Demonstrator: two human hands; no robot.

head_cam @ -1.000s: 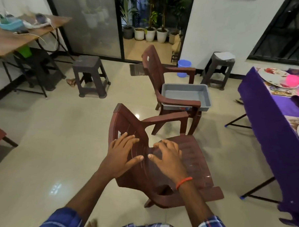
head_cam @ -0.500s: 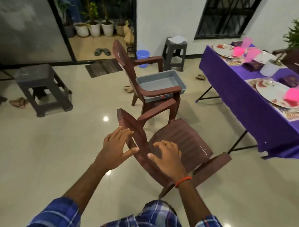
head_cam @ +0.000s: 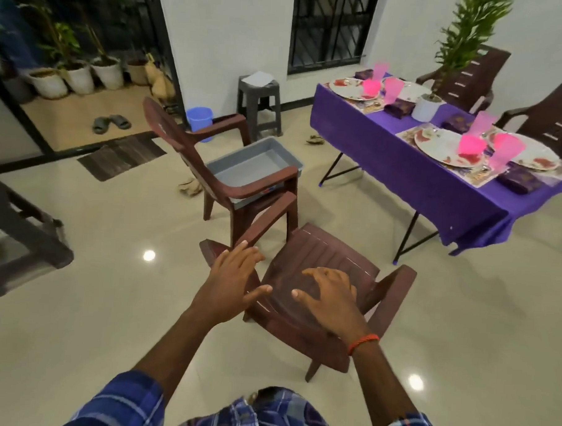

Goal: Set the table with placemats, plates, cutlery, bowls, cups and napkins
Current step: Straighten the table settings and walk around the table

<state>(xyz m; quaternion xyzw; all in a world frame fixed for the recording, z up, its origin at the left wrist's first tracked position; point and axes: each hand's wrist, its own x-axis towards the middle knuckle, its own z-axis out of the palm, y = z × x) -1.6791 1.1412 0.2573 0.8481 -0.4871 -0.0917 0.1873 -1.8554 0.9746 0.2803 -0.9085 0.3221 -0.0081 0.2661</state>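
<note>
A table under a purple cloth (head_cam: 419,177) stands at the right. It carries floral placemats, white plates (head_cam: 440,149), pink bowls (head_cam: 472,144), pink cups (head_cam: 506,153) and dark folded napkins (head_cam: 519,179). In front of me is a brown plastic chair (head_cam: 323,256). My left hand (head_cam: 231,281) lies over the top of its backrest with the fingers spread. Beside it my right hand (head_cam: 332,298) hovers over the backrest, also spread. Neither hand holds anything.
A second brown chair (head_cam: 192,151) holds a grey tub (head_cam: 253,161). Behind it are a grey stool (head_cam: 260,105) and a blue bucket (head_cam: 199,119). Two more chairs (head_cam: 560,118) stand beyond the table. A dark stool (head_cam: 21,233) sits at the left.
My view has swung to the right, bringing the set table into sight. The near chair has turned with it, while both hands stayed spread over its backrest.
</note>
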